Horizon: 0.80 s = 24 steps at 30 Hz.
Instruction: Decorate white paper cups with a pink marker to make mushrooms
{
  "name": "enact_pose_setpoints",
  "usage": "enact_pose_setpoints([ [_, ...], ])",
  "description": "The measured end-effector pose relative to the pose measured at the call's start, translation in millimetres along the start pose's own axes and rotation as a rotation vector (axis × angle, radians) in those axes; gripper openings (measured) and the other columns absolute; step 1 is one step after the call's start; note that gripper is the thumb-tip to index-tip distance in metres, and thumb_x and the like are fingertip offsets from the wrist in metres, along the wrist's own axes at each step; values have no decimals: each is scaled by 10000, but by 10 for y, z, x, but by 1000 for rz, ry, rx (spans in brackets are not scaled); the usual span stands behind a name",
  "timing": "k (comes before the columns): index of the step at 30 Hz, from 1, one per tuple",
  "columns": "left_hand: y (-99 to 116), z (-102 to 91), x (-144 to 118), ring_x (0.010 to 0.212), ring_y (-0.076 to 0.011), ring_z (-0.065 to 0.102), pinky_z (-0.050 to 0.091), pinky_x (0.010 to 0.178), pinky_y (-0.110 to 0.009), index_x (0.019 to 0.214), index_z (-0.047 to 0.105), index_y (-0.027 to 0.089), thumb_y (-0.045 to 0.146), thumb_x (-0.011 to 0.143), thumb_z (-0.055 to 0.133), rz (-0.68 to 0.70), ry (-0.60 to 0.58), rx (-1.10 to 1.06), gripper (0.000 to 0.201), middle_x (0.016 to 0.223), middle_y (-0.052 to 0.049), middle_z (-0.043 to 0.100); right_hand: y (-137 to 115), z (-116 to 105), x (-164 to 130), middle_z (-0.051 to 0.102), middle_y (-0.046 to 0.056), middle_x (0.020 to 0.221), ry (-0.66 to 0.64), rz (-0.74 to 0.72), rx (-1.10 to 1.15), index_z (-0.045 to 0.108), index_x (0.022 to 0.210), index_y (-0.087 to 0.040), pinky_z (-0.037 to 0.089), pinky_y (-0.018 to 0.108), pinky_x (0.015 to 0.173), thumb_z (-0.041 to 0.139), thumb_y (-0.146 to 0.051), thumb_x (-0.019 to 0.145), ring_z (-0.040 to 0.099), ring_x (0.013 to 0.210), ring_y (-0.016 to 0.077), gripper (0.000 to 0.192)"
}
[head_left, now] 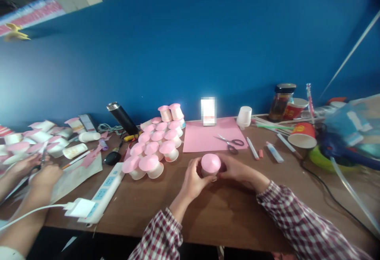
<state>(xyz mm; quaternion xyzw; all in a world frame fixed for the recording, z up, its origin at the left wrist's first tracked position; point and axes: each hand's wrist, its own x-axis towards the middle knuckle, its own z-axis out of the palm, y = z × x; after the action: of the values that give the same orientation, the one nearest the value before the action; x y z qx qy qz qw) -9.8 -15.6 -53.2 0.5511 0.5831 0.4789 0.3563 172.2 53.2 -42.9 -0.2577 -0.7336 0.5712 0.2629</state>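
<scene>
Between my two hands stands a small paper cup with a pink paper cone top, near the front of the brown table. My left hand is curved round its left side, thumb at the front. From the right, my right hand closes on the same cup; some of its fingers are hidden behind it. Just left are several similar cups with pink tops in close rows, a few stacked at the back. Beyond my hands lie a pink paper sheet and open scissors on it.
A power strip with a white charger lies at left, near a black flask. Further left, a co-worker's hands hold scissors among paper cups. At right are a marker, a glue tube, a red cup and a jar.
</scene>
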Motion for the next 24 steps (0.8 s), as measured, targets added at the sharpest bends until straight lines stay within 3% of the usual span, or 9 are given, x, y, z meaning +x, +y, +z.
enact_pose_setpoints([
  [5,57,-19,16,905,-234,568,449,770,-326,991,636,189,340,485,861,-5,26,-30,574,1010,-91,582,32,7,34,659,84,1079,17,-34,-50,577,1178,-166,483,421,892,782,-217,641,603,970,257,578],
  [8,64,-45,29,897,-235,571,448,758,-321,997,633,186,317,525,839,11,56,-38,532,1006,-97,597,67,10,42,668,72,973,39,1,-69,569,1188,-164,524,354,743,770,-251,663,612,820,212,569],
  [12,100,-135,39,934,-245,560,444,788,-330,1031,621,193,290,557,819,55,106,20,523,1047,-104,595,116,0,42,645,57,929,75,79,-148,539,1224,-173,486,279,573,718,-233,698,562,658,149,559],
  [19,393,-425,15,777,-189,549,444,687,-290,1090,604,180,344,581,811,56,79,48,573,959,-91,626,105,3,40,613,75,990,7,179,-177,521,1239,-145,493,310,659,701,-230,686,564,709,151,588],
  [21,492,-549,60,745,-178,548,447,652,-277,1084,607,175,349,605,797,64,37,43,544,904,-77,631,111,9,33,605,82,1008,6,206,-178,520,1230,-144,498,326,698,698,-244,691,570,745,162,577],
  [24,627,-791,208,753,-176,561,460,646,-272,1079,611,164,341,599,804,89,75,43,547,910,-78,638,140,15,29,601,79,1003,13,218,-174,519,1223,-158,500,345,746,694,-267,699,579,799,180,562],
])
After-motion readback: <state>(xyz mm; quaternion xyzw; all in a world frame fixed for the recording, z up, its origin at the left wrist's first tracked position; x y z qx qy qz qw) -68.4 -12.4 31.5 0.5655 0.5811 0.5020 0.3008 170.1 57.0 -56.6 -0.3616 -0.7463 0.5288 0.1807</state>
